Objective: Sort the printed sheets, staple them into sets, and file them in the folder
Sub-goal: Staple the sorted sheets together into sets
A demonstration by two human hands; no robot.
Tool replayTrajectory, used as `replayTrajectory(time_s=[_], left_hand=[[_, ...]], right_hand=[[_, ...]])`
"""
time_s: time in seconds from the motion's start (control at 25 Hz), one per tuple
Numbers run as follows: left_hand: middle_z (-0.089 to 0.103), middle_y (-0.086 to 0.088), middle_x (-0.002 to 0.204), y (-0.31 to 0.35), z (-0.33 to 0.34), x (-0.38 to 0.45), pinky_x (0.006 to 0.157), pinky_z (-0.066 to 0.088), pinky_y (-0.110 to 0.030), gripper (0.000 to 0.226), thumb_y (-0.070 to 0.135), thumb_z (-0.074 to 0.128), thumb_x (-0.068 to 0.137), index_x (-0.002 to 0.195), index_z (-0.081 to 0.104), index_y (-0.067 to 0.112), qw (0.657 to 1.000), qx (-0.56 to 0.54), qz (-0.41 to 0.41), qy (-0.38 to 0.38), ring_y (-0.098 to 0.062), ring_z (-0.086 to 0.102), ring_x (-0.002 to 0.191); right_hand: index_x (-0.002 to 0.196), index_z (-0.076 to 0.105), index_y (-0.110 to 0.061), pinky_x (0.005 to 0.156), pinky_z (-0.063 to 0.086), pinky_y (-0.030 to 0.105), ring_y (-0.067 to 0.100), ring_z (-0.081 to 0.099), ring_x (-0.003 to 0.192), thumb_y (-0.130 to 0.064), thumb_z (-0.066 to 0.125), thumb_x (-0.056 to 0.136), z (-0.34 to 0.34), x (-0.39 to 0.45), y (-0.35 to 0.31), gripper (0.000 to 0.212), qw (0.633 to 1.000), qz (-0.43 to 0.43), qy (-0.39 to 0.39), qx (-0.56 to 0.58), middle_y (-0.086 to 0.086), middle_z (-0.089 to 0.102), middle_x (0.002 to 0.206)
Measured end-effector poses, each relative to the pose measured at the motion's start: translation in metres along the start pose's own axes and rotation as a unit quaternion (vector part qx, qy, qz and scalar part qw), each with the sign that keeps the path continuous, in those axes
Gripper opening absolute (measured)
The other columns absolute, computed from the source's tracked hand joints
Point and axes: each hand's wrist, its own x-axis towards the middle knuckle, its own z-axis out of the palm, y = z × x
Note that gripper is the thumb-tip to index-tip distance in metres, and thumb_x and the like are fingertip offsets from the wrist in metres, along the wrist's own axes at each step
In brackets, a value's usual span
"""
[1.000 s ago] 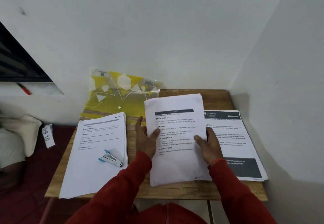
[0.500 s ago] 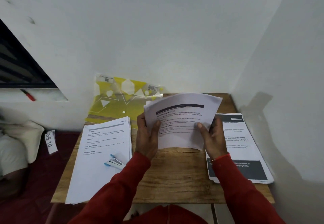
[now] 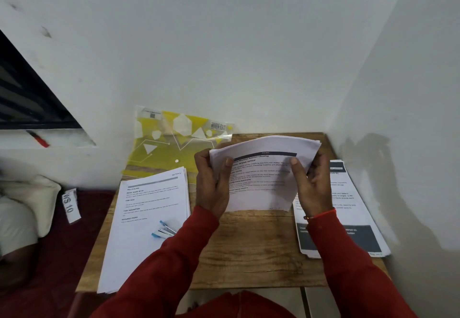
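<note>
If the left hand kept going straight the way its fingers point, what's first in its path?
The left hand grips the sheets, fingers pointing away toward the wall. Carried straight on, it would probably meet the yellow folder leaning against the wall, near its right edge. Depth is unclear; it might pass beside it and reach the wall.

The held sheets (image 3: 261, 181) carry a dark bar reading "HOME", then a title ending "Machine Exterior Cleaning". Under it run bold headings: "INITIAL SCENE SETUP", partly covered, "TASK GOAL", "TASK DESCRIPTION" and "REQUIRED PROPS"; the body print is too small to read. Left of those sheets, the left stack (image 3: 149, 218) shows "INITIAL SCENE SETUP", "TASK GOAL", "TASK DESCRIPTION" and "REQUIRED PROPS" down its page. Further left, off the desk, a white tag (image 3: 70, 205) reads "WS 10". The folder's (image 3: 171, 143) barcode stickers are illegible.
</note>
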Motion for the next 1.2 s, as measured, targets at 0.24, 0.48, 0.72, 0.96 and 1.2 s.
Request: replayTrajectory(time_s=[0.24,0.48,0.72,0.96,1.2], left_hand=[[0.05,0.012,0.078,0.003,0.002,0.006,0.053,0.039,-0.008,0.018,0.014,0.054,0.096,0.102,0.039,0.008,0.999,0.031,0.014,0.004,0.007,0.055,0.066],[0.065,-0.009,0.108,-0.012,-0.001,0.01,0.093,0.051,-0.044,0.022,0.03,0.05,0.094,0.115,0.057,0.029,0.994,-0.031,-0.085,-0.069,-0.032,0.063,0.108],[0.065,0.022,0.1,-0.012,-0.005,0.009,0.082,0.054,-0.036,0.025,0.006,0.046,0.096,0.112,0.063,0.016,0.998,0.043,0.003,-0.046,-0.004,0.061,0.091],[0.064,0.026,0.094,0.006,-0.008,0.009,0.07,0.047,-0.012,0.021,0.02,0.049,0.099,0.107,0.058,0.037,0.995,0.075,0.055,-0.04,0.008,0.06,0.088],[0.062,0.023,0.096,-0.005,-0.011,0.013,0.071,0.046,-0.014,0.019,0.025,0.046,0.099,0.109,0.062,0.028,0.993,0.09,0.061,-0.034,0.007,0.058,0.089]], right_hand=[[0.138,0.046,-0.006,0.114,0.025,0.054,0.035,0.026,0.143,-0.009,0.06,0.087,0.031,0.002,-0.063,0.053,0.88,-0.348,0.004,-0.322,0.013,0.04,0.148],[0.133,0.057,-0.018,0.113,0.015,0.063,0.036,0.016,0.147,-0.024,0.049,0.093,0.085,-0.023,-0.069,0.041,0.788,-0.383,-0.159,-0.455,0.003,0.041,0.151],[0.139,0.049,-0.017,0.113,0.011,0.065,0.031,0.014,0.148,-0.025,0.045,0.095,0.085,-0.021,-0.057,0.046,0.778,-0.362,-0.182,-0.481,-0.001,0.045,0.147],[0.147,0.037,-0.014,0.116,0.011,0.06,0.026,0.016,0.148,-0.032,0.051,0.094,0.048,0.007,-0.046,0.058,0.822,-0.329,-0.134,-0.445,0.004,0.035,0.154],[0.133,0.054,-0.023,0.111,0.018,0.064,0.026,0.034,0.141,-0.043,0.048,0.093,0.0,0.032,-0.028,0.045,0.797,-0.306,-0.098,-0.512,0.0,0.051,0.14]])
